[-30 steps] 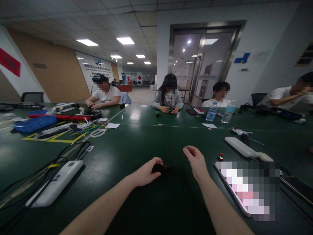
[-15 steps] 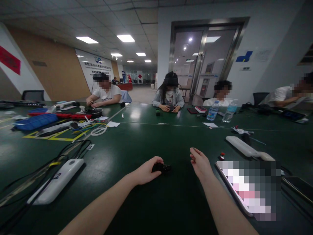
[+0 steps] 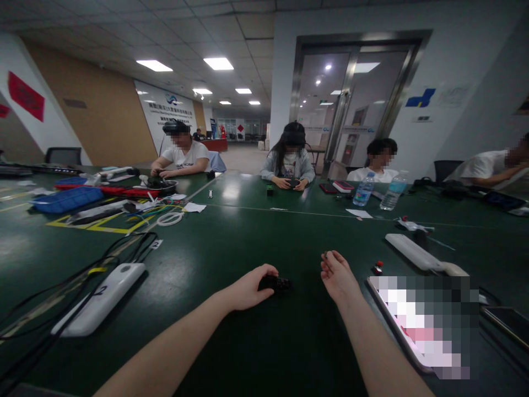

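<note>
My left hand point(image 3: 253, 286) is closed around a small black object point(image 3: 282, 283) at the middle of the dark green table point(image 3: 231, 342). Its kind is too dark to make out, and part of it is hidden by my fingers. To the right, my right hand point(image 3: 339, 275) is raised a little, fingers curled with the thumb and fingertips pinched together. Something tiny and dark shows at those fingertips, too small to name. A gap separates the two hands. Beyond my right hand lies a small red and black piece point(image 3: 377, 268).
A tablet point(image 3: 397, 325) with a blurred-out screen lies right of my right arm, near a white power strip point(image 3: 413, 252). Another power strip point(image 3: 99, 300) with black cables is at left. Two water bottles point(image 3: 363, 190), a blue tray point(image 3: 68, 199) and several seated people are across the table.
My right hand has turned slightly, so the tiny thing at its fingertips shows more. My left hand stays on the black object. The whole view has shifted a little.
</note>
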The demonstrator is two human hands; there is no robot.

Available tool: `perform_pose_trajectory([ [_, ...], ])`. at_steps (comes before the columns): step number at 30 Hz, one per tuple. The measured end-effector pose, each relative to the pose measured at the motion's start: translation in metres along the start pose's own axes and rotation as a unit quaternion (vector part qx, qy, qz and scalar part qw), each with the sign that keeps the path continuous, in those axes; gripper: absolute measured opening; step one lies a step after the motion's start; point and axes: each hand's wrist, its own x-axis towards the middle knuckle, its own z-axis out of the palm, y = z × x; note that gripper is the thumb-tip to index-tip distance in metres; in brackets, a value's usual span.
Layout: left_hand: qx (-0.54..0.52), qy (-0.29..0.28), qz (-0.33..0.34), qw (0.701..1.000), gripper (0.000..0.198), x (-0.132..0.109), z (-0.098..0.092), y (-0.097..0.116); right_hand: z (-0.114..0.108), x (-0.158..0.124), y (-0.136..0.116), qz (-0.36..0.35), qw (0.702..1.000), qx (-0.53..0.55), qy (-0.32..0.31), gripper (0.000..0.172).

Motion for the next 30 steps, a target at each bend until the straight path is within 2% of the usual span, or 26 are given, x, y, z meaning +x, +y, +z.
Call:
perform_pose_trajectory([
  [7,-0.002,-0.001,0.0,1.0,0.04,0.0,0.0,-0.001,0.001,-0.004,-0.002,0.005,1.0,0.028,0.005,0.02],
  [12,-0.002,0.0,0.003,1.0,0.039,0.001,0.0,-0.001,-0.002,0.004,0.003,-0.001,0.999,0.046,-0.01,0.012],
  [19,-0.007,0.001,0.005,1.0,0.04,0.001,0.001,-0.001,-0.003,0.009,0.007,0.007,0.998,0.055,-0.002,0.02],
  [24,-0.006,0.008,0.016,1.0,0.041,0.001,0.002,-0.006,0.0,0.002,0.003,0.031,0.996,0.08,-0.002,0.017],
  [30,0.001,0.014,0.022,1.0,0.039,0.001,0.002,-0.007,0.0,0.003,0.002,0.052,0.998,0.046,0.002,0.019],
])
